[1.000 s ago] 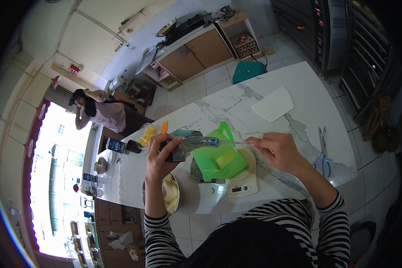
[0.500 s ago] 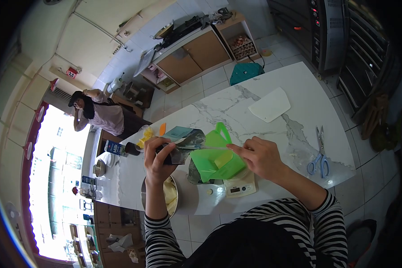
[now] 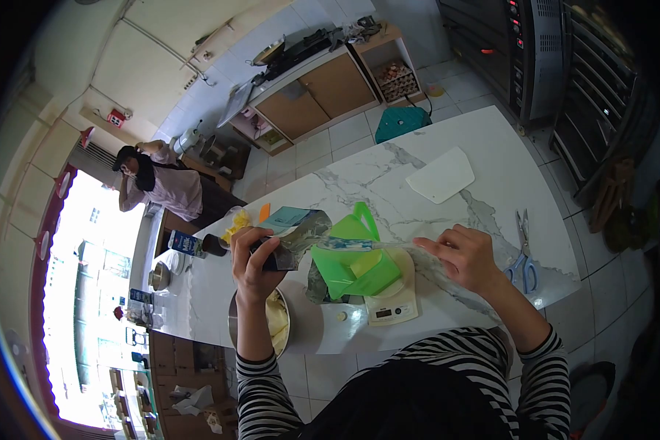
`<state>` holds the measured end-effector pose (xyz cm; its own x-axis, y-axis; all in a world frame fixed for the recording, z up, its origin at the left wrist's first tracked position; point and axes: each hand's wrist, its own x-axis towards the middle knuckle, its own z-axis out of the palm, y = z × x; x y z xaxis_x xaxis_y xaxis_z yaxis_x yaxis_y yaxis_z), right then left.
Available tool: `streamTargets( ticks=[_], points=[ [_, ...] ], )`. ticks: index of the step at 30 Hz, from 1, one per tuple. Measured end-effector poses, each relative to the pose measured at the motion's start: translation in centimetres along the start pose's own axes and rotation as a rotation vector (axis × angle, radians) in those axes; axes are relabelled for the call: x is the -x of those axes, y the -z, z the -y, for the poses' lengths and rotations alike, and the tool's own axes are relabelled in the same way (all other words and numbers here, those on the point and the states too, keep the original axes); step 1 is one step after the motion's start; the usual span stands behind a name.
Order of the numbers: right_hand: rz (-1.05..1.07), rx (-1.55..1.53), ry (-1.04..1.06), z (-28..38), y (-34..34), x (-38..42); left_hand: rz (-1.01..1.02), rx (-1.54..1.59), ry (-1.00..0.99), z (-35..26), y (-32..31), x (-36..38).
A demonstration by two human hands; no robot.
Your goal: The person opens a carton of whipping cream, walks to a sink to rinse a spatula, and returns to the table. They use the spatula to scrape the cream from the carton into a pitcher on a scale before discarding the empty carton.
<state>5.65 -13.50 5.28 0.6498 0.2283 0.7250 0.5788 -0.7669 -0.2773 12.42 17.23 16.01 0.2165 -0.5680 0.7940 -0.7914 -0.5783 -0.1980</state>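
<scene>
My left hand (image 3: 251, 262) is wrapped round a dark box (image 3: 292, 224) with a teal face, held tilted above the table. From its open end stretches a strip of clear plastic wrapping (image 3: 356, 243) with blue print. My right hand (image 3: 462, 257) pinches the far end of that strip, index finger pointing left. Below them, a bright green plastic container (image 3: 345, 275) rests on a white kitchen scale (image 3: 392, 312); a pale yellow piece (image 3: 367, 265) shows inside. Under my left forearm stands a metal bowl (image 3: 287, 330) holding pale yellow chunks.
On the marble table (image 3: 330, 183) lie a white scraper (image 3: 441, 176) and blue-handled scissors (image 3: 522, 271). A milk carton (image 3: 187, 243) and a dark jar (image 3: 215, 245) stand at the left. Another person (image 3: 170, 183) is beyond them; ovens (image 3: 491, 59) line the back right.
My right hand has moved right, away from the box, drawing out more of the plastic wrapping. The box in my left hand has shifted slightly left.
</scene>
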Motion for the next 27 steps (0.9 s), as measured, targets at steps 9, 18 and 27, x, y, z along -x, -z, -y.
streamTargets(
  ticks=[9,18,27],
  points=[
    [0.221,-0.552,-0.451,0.4,2.2,-1.5,0.029,-0.005,-0.059,0.5,0.1,0.6],
    [0.215,-0.627,-0.447,1.6,0.8,-2.4,0.062,0.068,-0.233,0.4,0.2,0.7],
    [-0.143,0.092,-0.003,1.7,-2.1,-2.8,0.078,0.133,-0.230,0.0,-0.1,-0.1]
  ],
)
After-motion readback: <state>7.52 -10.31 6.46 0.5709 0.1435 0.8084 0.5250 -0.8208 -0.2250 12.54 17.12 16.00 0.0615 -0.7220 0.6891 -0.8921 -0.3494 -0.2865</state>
